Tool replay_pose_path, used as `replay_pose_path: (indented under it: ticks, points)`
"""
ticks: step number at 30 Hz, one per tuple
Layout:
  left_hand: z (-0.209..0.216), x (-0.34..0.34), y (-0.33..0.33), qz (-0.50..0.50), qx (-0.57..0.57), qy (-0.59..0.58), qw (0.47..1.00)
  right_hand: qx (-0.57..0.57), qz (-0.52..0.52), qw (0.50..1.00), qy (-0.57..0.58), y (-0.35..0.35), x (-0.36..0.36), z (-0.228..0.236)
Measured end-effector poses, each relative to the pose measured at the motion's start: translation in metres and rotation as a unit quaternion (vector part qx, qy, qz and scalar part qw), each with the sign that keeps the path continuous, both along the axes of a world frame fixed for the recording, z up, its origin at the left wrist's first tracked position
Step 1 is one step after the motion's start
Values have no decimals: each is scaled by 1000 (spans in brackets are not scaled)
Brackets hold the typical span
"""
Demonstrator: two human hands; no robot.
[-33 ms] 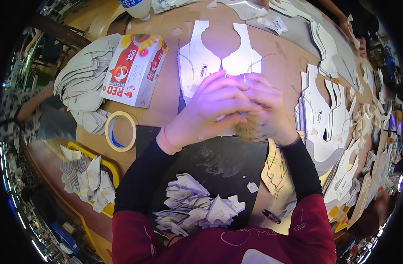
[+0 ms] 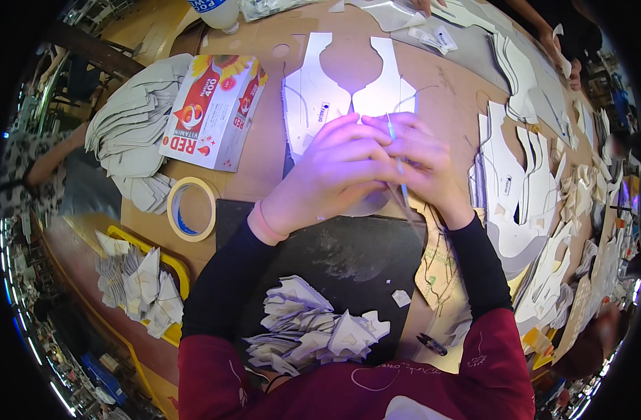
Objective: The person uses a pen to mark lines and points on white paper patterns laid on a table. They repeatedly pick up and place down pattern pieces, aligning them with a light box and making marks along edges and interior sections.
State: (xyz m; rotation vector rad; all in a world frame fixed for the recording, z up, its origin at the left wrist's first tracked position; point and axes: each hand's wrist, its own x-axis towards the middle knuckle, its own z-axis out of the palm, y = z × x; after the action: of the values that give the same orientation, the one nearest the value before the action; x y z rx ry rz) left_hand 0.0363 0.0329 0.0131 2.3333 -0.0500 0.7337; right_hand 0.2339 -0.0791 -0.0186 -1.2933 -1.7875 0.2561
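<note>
My left hand (image 2: 348,159) is closed, fingers curled, over the black mat (image 2: 320,241). My right hand (image 2: 422,157) meets it fingertip to fingertip and grips a slim pale blue pen (image 2: 399,164), which stands nearly upright in the view. Below the fingers hangs a thin flat piece (image 2: 406,201), blurred and almost edge-on. It seems pinched by my left fingers, though the grip itself is hidden. Just beyond the hands lie white cut panels (image 2: 310,87) with curved edges and dark slits. Small grey-white cut pieces (image 2: 303,329) are heaped on the mat near my body.
At the left are a red and white box (image 2: 212,112), a tape roll (image 2: 192,208), stacked curved pieces (image 2: 135,115) and a yellow tray (image 2: 175,259) of pieces. A patterned template (image 2: 432,273) and more white panels (image 2: 506,175) lie right. Another person's hand (image 2: 576,73) shows far right.
The pale blue pen now shows more of its length in my right hand. The yellowish blur under my hands has turned to a thin edge. My left hand stays almost in place.
</note>
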Motion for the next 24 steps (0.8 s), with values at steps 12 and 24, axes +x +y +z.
replay_pose_path:
  ticks: [12,24]
  points:
    - [-8,-13,21,132,40,129,982,-72,-29,983,165,-7,31,31]
    - [-19,-24,50,118,-6,191,974,-165,6,986,-26,1,33,4]
